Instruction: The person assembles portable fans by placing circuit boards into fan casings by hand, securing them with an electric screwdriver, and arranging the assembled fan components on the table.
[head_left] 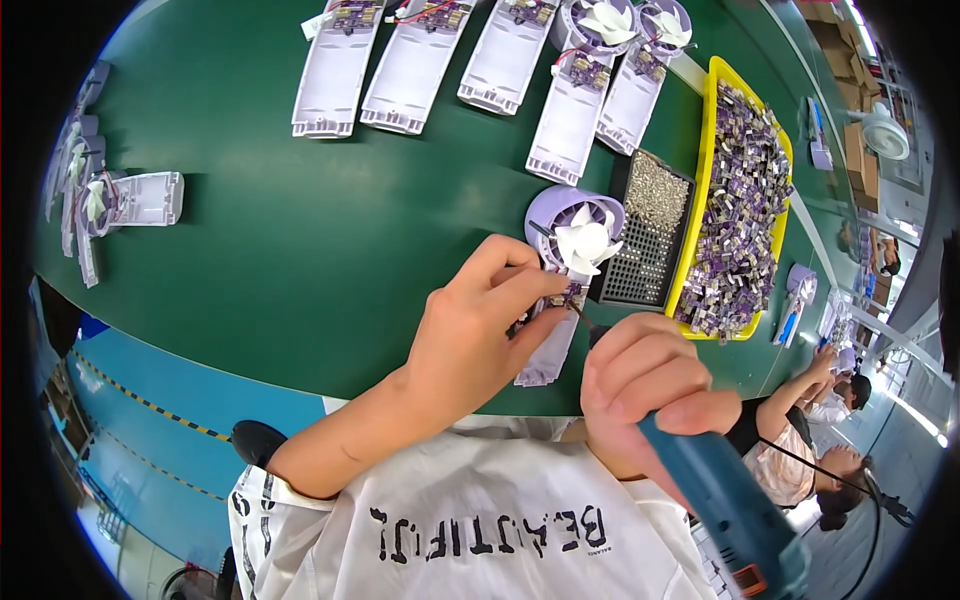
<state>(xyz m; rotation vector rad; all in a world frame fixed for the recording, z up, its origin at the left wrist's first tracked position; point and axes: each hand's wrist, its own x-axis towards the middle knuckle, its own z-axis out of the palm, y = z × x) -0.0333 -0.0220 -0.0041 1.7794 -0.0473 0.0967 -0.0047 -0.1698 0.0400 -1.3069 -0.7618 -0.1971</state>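
A purple-and-white fan housing (548,357) with a round purple ring and white fan blades (586,240) lies on the green table in front of me. My left hand (490,315) grips it around the small circuit board (572,295) below the ring, thumb and fingers closed at the board. In my right hand (655,375) is a teal electric screwdriver (722,490), fingers wrapped round its front end. Its thin bit slants up and left, with the tip at the board by my left fingertips. Whether a screw sits under the tip is too small to tell.
Just right of the housing stands a black screw tray (633,272) with many small screws. Beyond it is a yellow bin (702,180) heaped with circuit boards. Several open white housings (412,85) line the far side; more fan parts (148,199) lie far left. Co-workers sit at right.
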